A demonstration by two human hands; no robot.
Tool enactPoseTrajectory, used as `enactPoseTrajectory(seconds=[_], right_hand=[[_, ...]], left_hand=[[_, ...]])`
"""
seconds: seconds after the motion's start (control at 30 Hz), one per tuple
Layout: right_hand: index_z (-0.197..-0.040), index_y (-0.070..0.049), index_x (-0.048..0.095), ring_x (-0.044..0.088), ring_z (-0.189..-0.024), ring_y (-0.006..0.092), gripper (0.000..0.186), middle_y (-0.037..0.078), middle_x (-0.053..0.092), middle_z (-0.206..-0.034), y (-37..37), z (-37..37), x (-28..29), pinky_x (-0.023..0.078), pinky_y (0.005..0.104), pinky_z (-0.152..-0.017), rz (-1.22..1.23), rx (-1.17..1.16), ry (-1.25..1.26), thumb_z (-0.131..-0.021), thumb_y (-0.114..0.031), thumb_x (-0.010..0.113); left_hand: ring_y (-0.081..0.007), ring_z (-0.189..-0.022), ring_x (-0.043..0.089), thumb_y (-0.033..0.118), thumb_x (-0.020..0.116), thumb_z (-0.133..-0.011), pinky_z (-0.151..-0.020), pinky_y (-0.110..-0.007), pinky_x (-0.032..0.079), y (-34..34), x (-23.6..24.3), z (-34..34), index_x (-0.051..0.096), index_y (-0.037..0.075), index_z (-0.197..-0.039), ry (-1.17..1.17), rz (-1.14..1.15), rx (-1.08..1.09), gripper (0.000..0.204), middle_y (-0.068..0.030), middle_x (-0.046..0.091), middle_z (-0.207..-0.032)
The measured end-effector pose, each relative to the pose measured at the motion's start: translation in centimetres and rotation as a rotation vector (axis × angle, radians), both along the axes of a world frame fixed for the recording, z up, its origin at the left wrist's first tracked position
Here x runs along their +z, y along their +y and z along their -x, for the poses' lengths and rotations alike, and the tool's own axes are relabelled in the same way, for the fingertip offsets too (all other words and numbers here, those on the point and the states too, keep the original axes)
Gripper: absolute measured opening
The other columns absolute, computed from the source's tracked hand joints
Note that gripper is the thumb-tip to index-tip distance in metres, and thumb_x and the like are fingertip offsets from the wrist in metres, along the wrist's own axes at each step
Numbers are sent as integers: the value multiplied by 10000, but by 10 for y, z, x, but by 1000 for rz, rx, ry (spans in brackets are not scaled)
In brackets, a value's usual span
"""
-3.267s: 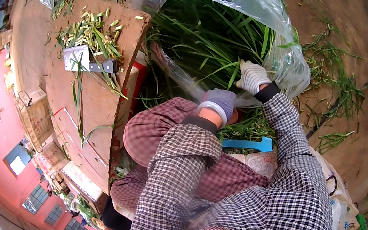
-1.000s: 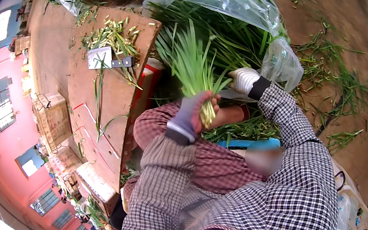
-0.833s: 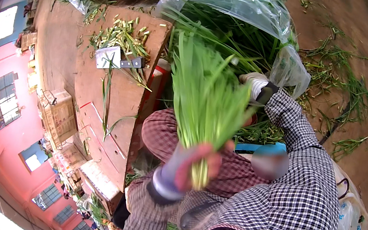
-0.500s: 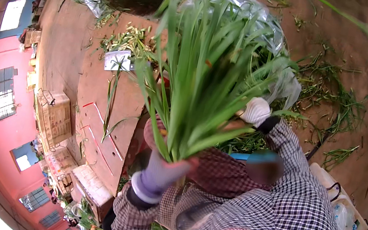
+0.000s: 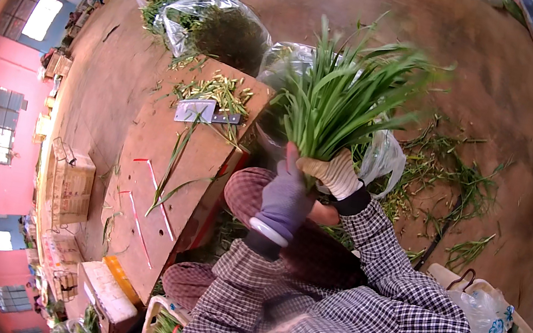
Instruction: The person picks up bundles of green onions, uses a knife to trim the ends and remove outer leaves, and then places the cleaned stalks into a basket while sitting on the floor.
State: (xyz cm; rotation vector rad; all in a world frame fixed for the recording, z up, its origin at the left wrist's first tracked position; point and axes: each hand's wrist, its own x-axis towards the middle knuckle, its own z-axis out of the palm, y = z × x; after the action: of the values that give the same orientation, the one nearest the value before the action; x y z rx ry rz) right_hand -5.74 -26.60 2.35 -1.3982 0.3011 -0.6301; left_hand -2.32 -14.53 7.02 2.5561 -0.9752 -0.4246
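A bunch of long, flat green leaves stands upright in front of me, its tips fanned out and slightly blurred. My left hand, in a purple-grey glove, is closed around its lower end. From the right, my right hand, in a pale glove, wraps the base of the same bunch. The stem ends are mostly hidden by my hands. Left of the bunch is a brown board with a metal blade fixed near its far end. Cut stem pieces are heaped beside the blade, and loose leaves lie across the board.
Clear plastic bags of greens stand beyond the board. Leaf scraps litter the floor at right. A basket of banded green bunches sits at lower left, near a white foam box. A crate with a plastic bag is at lower right.
The bunch has moved farther from me and to the right. My right hand, apart from the base before, now grips it beside my left. The view has shifted, bringing the basket into sight.
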Motion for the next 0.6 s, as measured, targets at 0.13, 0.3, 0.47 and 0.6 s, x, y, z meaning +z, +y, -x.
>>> enactPoseTrajectory(seconds=[0.13,0.3,0.47,0.6], right_hand=[[-1004,-4,661,647,-853,164,380,97,691,-937,-7,2,36,498,312,-797,-139,126,130,-660,-129,764],[-1020,-7,661,627,-800,84,407,85,706,-895,26,-33,90,510,284,-726,112,392,-18,-664,-164,779],[-1103,21,616,596,-889,104,524,78,686,-968,98,-60,98,491,288,-800,138,1002,27,-677,-205,821],[-973,29,640,589,-749,57,412,85,695,-809,119,-102,94,508,278,-680,170,1031,-52,-669,-200,798]], left_hand=[[-300,-1150,482,267,772,-697,-934,-368,405,22,15,15,157,-74,-1411,193,512,1,1002,-216,486,-1232],[-162,-1031,545,158,723,-775,-879,-297,458,94,33,-38,319,-28,-1385,906,993,219,755,-89,562,-1135],[-184,-963,602,320,596,-884,-847,-338,489,141,116,-94,537,18,-1200,1021,1340,330,441,-89,620,-1074],[-200,-946,616,289,588,-887,-826,-319,509,169,130,-139,581,-9,-1141,772,1334,377,391,-111,637,-1043]])
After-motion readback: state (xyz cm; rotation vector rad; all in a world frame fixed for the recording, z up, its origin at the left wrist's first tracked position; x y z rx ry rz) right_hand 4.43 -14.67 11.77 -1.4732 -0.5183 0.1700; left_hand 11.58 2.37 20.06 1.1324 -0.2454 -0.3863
